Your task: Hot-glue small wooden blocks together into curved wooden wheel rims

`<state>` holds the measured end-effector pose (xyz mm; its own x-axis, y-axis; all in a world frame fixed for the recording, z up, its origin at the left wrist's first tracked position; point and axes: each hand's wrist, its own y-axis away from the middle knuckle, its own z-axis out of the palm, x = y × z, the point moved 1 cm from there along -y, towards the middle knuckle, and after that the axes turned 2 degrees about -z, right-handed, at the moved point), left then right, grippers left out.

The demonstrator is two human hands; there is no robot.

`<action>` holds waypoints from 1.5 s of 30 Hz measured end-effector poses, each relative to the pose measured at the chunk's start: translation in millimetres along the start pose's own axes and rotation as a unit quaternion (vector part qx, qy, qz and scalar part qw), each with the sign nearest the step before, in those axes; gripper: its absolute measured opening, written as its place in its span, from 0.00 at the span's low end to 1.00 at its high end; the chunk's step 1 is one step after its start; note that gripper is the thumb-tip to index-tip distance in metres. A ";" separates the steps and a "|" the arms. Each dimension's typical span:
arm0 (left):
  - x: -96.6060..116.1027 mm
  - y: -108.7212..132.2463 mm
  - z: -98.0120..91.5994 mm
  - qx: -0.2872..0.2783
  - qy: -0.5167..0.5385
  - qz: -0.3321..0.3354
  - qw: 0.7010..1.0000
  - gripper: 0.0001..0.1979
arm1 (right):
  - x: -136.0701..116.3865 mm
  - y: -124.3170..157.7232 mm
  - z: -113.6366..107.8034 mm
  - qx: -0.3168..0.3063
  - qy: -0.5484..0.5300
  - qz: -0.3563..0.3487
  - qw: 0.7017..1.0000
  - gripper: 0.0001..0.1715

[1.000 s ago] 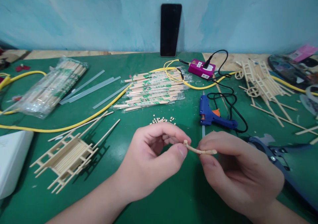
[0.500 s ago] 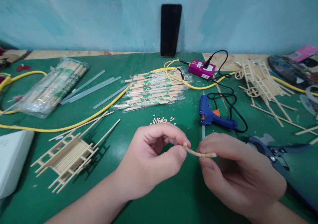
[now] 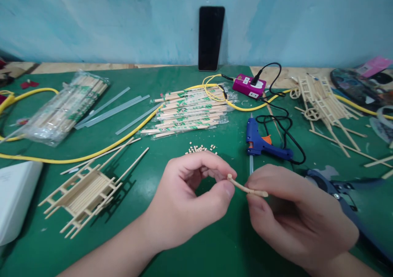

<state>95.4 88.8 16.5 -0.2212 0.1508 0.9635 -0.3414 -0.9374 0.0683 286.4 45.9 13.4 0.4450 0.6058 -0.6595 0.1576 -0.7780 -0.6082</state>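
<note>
A short, curved strip of pale wood, seemingly made of small stick pieces joined end to end, spans the gap between my hands. My left hand pinches its left end between thumb and index finger. At its right end, my right hand grips it with thumb and fingertips. Just beyond my left hand lies a scatter of tiny cut wood bits. A blue glue gun with a clear glue stick rests past my right hand. Blue-handled cutters lie partly hidden behind that hand.
A small wooden cart frame stands at the left, near a white box. Wrapped chopsticks and clear glue sticks lie farther back. A yellow cable crosses the green table to a purple socket. Another wooden cart sits right.
Both hands have shifted very slightly to the right, and the curved wooden strip is tilted a little differently between them. Both still hold it.
</note>
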 end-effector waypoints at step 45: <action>-3.9 -0.1 -2.2 -0.016 0.038 -0.018 0.999 0.06 | -2.9 -2.4 1.8 0.009 0.045 -0.030 0.998 0.17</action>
<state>94.4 89.0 12.1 -0.2766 0.2094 0.9379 -0.3797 -0.9204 0.0935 283.2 46.4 16.0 0.5133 0.6336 -0.5788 0.1706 -0.7363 -0.6548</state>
